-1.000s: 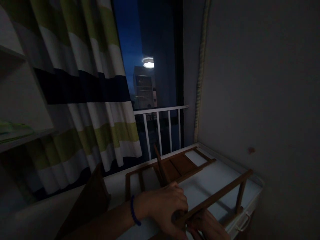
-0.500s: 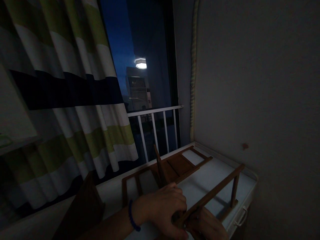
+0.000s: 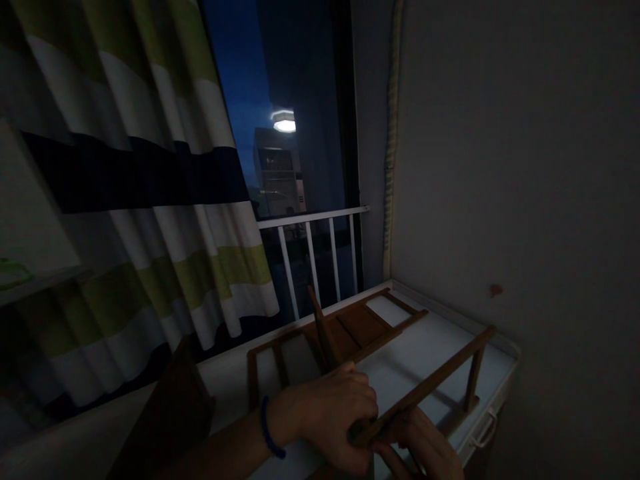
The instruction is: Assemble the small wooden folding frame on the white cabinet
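Note:
A brown wooden rack frame (image 3: 430,383) lies across a white cabinet top (image 3: 435,347) in a dim room. My left hand (image 3: 333,413), with a blue bead bracelet at the wrist, is closed around the near end of its raised rail. My right hand (image 3: 420,450) sits just under that same end at the bottom edge of the view, fingers curled on the wood. A flat ladder-like part of the frame (image 3: 345,330) rests on the top near the window, with one slat sticking up.
A striped green, white and navy curtain (image 3: 125,200) hangs at the left. A dark window with a white railing (image 3: 315,250) is behind. A plain wall (image 3: 525,200) stands at the right. A brown board (image 3: 170,413) leans at the lower left. The cabinet has a drawer handle (image 3: 483,433).
The view shifted slightly left and then steadied. Both hands stay on the rail's near end; my right hand shows a little more below it.

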A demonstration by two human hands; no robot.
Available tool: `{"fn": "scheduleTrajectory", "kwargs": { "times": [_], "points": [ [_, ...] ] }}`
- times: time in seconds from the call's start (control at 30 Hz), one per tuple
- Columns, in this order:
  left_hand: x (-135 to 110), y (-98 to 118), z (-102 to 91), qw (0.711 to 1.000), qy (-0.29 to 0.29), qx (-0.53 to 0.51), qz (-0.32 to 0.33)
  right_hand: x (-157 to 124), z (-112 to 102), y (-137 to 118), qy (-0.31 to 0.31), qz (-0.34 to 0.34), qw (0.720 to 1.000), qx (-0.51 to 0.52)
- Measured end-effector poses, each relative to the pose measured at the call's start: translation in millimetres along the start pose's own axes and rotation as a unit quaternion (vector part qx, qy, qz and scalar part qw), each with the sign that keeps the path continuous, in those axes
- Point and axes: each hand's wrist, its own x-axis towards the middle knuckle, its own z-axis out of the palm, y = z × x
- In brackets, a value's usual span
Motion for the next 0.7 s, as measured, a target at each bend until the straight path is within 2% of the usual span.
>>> {"fn": "scheduleTrajectory", "kwargs": {
  "times": [0.07,0.2,0.33,0.4,0.57,0.7],
  "points": [
    [0,0,0.4,1.0,0.004,-0.003,0.002,0,-2,2,-0.012,-0.008,1.0,-0.003],
    [2,-1,1.7,1.0,0.004,-0.008,0.001,0,-8,5,-0.018,0.032,0.998,-0.05],
    [2,-1,0.7,1.0,-0.004,-0.009,0.001,11,-17,3,-0.079,0.09,0.985,-0.123],
    [3,0,-0.3,1.0,-0.005,-0.007,-0.006,20,-20,3,-0.107,0.092,0.98,-0.141],
    [2,-1,-2.2,0.999,-0.029,-0.025,-0.006,36,-27,8,-0.209,0.026,0.975,-0.07],
    [2,-2,-1.7,0.999,-0.032,-0.027,-0.023,42,-30,14,-0.242,0.031,0.97,-0.005]
  ]
}}
